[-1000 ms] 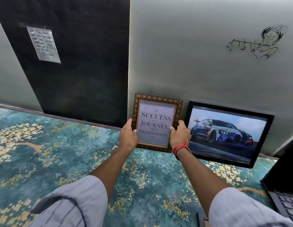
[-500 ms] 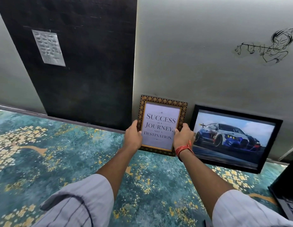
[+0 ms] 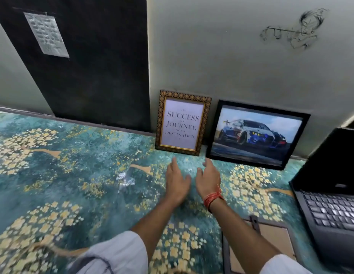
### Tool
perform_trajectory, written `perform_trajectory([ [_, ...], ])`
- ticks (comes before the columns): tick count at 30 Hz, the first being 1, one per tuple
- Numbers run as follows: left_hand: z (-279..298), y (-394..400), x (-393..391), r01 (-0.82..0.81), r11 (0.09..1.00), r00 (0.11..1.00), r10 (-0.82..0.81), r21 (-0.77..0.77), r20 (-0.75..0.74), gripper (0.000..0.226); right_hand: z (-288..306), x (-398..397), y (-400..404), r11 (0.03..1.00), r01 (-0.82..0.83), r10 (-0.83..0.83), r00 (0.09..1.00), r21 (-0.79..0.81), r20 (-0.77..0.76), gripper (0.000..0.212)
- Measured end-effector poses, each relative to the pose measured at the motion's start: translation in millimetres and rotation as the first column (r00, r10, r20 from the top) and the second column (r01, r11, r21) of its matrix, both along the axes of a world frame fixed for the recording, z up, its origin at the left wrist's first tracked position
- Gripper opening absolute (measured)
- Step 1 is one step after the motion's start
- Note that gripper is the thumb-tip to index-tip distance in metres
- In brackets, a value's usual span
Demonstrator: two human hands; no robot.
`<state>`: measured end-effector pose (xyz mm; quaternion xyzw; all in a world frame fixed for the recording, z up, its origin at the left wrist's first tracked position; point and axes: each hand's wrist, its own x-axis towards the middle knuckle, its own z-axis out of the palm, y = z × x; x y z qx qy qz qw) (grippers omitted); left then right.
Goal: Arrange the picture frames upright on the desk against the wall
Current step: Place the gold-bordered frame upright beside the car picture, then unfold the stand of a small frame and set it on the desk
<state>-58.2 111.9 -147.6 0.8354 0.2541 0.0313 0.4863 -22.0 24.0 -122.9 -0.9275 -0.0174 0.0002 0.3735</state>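
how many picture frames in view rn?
3. The quote frame leans on the wall, the car frame stands just to its right, and a third frame lies face down by the laptop, partly hidden under the right arm.

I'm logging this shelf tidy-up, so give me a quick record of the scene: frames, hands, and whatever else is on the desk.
quote frame: upright, leaning on the wall, nobody touching it
car picture frame: upright against the wall, right of the quote frame
third frame: lying face down near the bottom edge, partly hidden by the right arm
left hand: open, empty, above the desk
right hand: open, empty, red thread on the wrist
laptop: open, at the far right
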Motion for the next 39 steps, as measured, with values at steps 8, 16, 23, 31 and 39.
perform_trajectory([
  [8, 31, -108, -97, 0.456, 0.890, 0.883, -0.451, 0.009, -0.133, 0.084, 30, -76, -132, 0.972, -0.059, 0.024, 0.988, -0.227, -0.153, 0.032],
  [16, 32, -146, -122, 0.732, 0.647, 0.652, -0.575, 0.212, -0.494, 0.126, 32, -101, -198, 0.880, -0.137, -0.077, 0.904, -0.455, -0.421, 0.043],
  [23, 37, -155, -129, 0.723, 0.634, 0.668, -0.540, 0.275, -0.513, 0.126, 12, -111, -190, 0.928, 0.009, -0.159, 0.913, -0.372, -0.375, 0.033],
  [31, 40, -147, -140, 0.714, 0.616, 0.687, -0.529, 0.332, -0.498, 0.115, 12, -102, -202, 0.997, -0.057, 0.033, 0.925, -0.052, -0.378, 0.021],
  [39, 54, -115, -133, 0.350, 0.844, 0.912, -0.407, 0.406, 0.058, 0.057, 55, -36, -200, 0.936, -0.267, 0.348, 0.810, 0.230, -0.473, 0.006],
])
